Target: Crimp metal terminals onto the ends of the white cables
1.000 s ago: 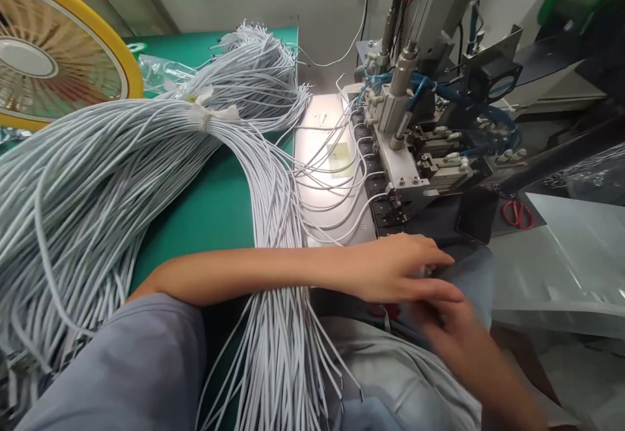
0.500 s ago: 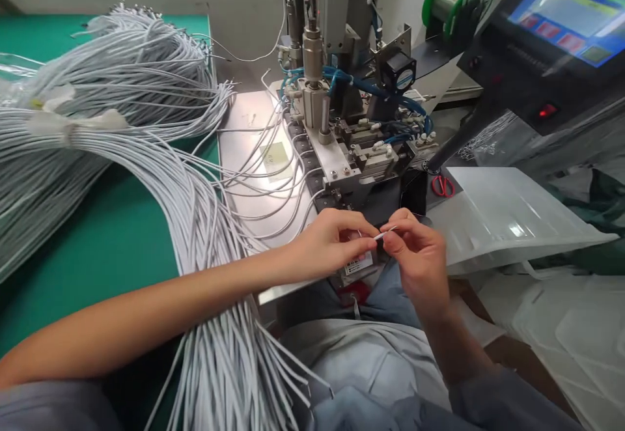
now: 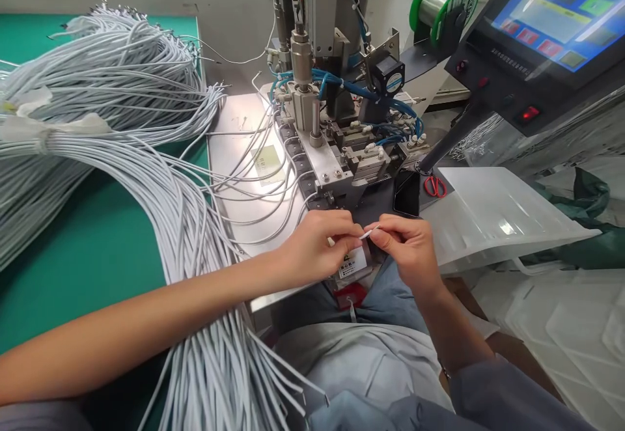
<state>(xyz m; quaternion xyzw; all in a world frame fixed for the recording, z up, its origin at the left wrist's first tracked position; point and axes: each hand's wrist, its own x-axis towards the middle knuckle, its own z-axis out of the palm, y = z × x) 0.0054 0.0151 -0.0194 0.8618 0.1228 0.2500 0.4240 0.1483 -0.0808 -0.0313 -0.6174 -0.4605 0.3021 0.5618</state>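
My left hand (image 3: 325,243) is closed, its thumb and fingertips pinching a thin white cable (image 3: 367,233) near its end. Against the tip of that cable, my right hand (image 3: 406,247) is closed too, thumb and forefinger pressed together on it. The two hands nearly touch, in front of the machine (image 3: 317,131). Under my left forearm runs a thick bundle of white cables (image 3: 190,222), tied with a pale wrap (image 3: 58,128). Several single cables lead from the bundle side to the row of black slots on the machine's left edge.
A second cable bundle (image 3: 127,66) lies on the green mat (image 3: 112,222). To the right are a solder spool (image 3: 437,4), a tilted screen (image 3: 551,21), a dark phone (image 3: 407,193), red-handled scissors (image 3: 434,186) and a white plastic tray (image 3: 508,222).
The view has shifted slightly, so most things sit further left. My right hand's fingers have drawn closer together around the cable tip, and the phone shows more fully.
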